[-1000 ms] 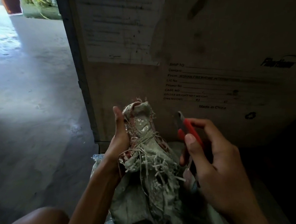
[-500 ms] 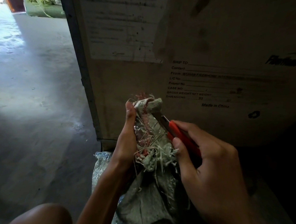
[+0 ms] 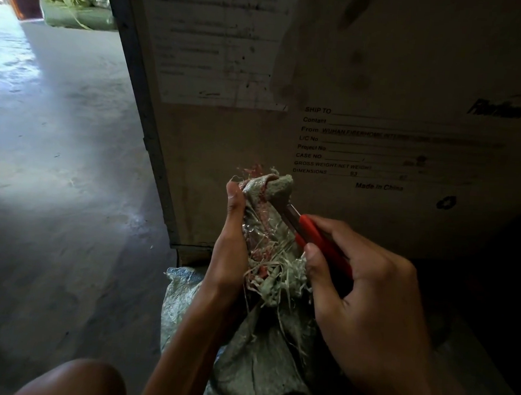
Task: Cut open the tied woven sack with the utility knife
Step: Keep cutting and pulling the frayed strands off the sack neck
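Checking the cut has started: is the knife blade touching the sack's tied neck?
Touching. The head view shows the utility knife blade's tip meeting the woven sack neck's upper right side, no gap.

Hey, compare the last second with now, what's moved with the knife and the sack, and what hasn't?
The right hand swung the red utility knife leftward, from clear of the sack to its blade meeting the bunched neck near the top. The left hand slid slightly higher on that neck. Unchanged: the left hand's grip, the right hand's hold on the knife, and the printed crate behind.
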`<move>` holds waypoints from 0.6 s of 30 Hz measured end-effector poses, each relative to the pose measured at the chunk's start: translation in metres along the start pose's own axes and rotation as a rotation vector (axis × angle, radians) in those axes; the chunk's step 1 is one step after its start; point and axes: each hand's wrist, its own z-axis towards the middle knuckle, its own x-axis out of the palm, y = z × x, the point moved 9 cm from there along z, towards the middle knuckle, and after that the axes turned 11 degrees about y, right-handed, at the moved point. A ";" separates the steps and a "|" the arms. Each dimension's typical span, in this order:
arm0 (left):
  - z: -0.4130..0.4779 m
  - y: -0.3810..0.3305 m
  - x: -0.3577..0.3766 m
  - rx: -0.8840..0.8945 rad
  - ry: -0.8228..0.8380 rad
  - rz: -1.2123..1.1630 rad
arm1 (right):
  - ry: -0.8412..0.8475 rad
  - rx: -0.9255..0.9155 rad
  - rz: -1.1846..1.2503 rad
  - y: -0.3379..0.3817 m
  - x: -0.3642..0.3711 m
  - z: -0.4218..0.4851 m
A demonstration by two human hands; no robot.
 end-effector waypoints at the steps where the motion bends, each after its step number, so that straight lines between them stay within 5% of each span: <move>1: 0.000 0.000 0.000 -0.003 -0.003 0.005 | 0.006 0.003 -0.001 0.000 0.000 0.000; 18: -0.002 -0.002 -0.002 -0.033 -0.069 0.148 | 0.136 0.020 0.014 -0.004 -0.001 0.001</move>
